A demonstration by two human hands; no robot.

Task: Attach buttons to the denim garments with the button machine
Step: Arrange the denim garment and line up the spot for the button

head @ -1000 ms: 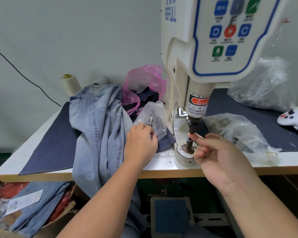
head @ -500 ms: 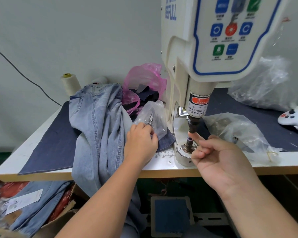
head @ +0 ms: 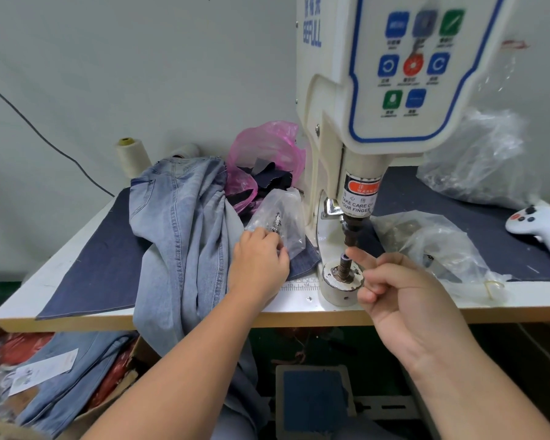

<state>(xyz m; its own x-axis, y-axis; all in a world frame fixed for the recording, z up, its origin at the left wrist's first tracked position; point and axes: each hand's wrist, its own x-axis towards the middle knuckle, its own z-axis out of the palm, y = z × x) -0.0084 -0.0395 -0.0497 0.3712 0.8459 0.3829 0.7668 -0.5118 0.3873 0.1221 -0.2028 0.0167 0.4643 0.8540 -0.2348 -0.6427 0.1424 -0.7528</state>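
**Hands at the button machine, jeans waiting on the table**

The white table (head: pixel 61 265) spans the view, with a dark blue cloth (head: pixel 102 258) laid over much of it. The cream button machine (head: pixel 378 90) stands on it at centre right, its control panel of blue, green and red keys facing the camera. A pair of light blue denim jeans (head: pixel 185 230) lies heaped on the cloth to the machine's left and hangs over the table's front edge. Behind the jeans sits a pink plastic bag (head: pixel 264 154) of dark scraps, beside a cream thread cone (head: pixel 132 157). Clear plastic bags (head: pixel 470 160) lie to the right of the machine, near a white controller (head: pixel 543 227).

The left hand (head: pixel 259 265) rests at the edge of the jeans, its fingers curled on a small clear bag of metal buttons (head: pixel 280 220); whether it has picked one out cannot be told. The right hand (head: pixel 404 290) is at the machine's lower die (head: pixel 343 268), forefinger stretched out with its tip just beside the die's post, the other fingers curled loosely and holding nothing visible. The upper punch (head: pixel 351 230) stands directly above the post, apart from it.
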